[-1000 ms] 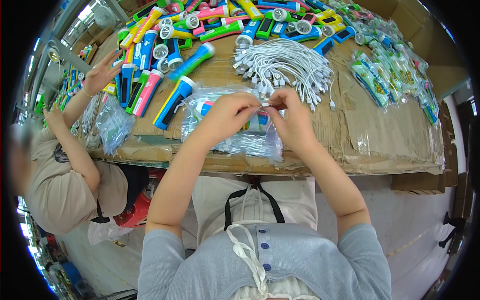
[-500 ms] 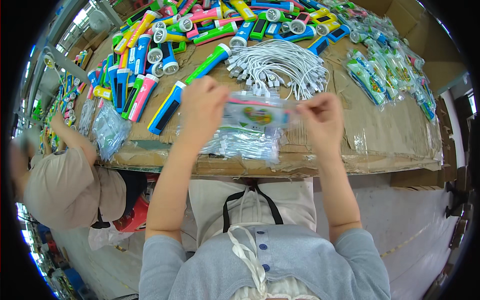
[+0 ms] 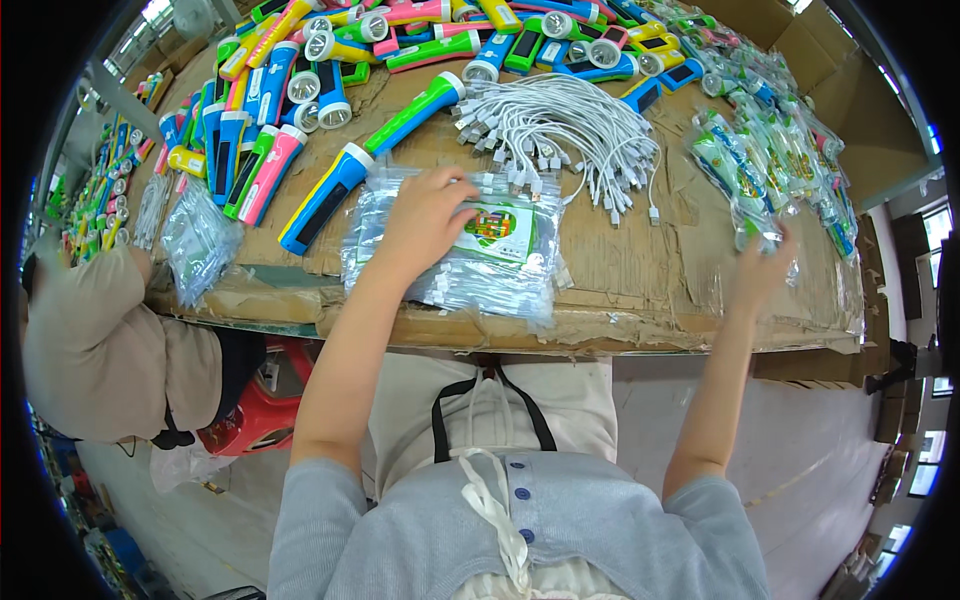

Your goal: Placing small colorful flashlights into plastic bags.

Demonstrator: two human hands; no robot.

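Observation:
My left hand [image 3: 428, 225] lies on a stack of clear plastic bags [image 3: 450, 285] near the table's front edge, fingers bent and apart. Beside its fingertips shows a white card with a colourful print [image 3: 498, 230], on the top bag. Off to the right, my right hand [image 3: 765, 268] is closed on the lower end of a bagged flashlight [image 3: 745, 215], at the near edge of a bagged pile; motion blurs it somewhat. Just beyond the stack lie a green and blue flashlight [image 3: 415, 115] and a yellow and blue flashlight [image 3: 325, 200].
White USB cables [image 3: 570, 130] lie bundled behind the bags. Loose flashlights [image 3: 430, 40] heap along the back and left. More bagged flashlights [image 3: 800, 165] cover the right side. A bundle of clear bags [image 3: 200, 240] lies left, near a seated co-worker [image 3: 110, 350].
My right hand has moved right, from the printed bag to the bagged pile. My left hand has lowered onto the bag stack. The bag stretched between both hands is no longer held up.

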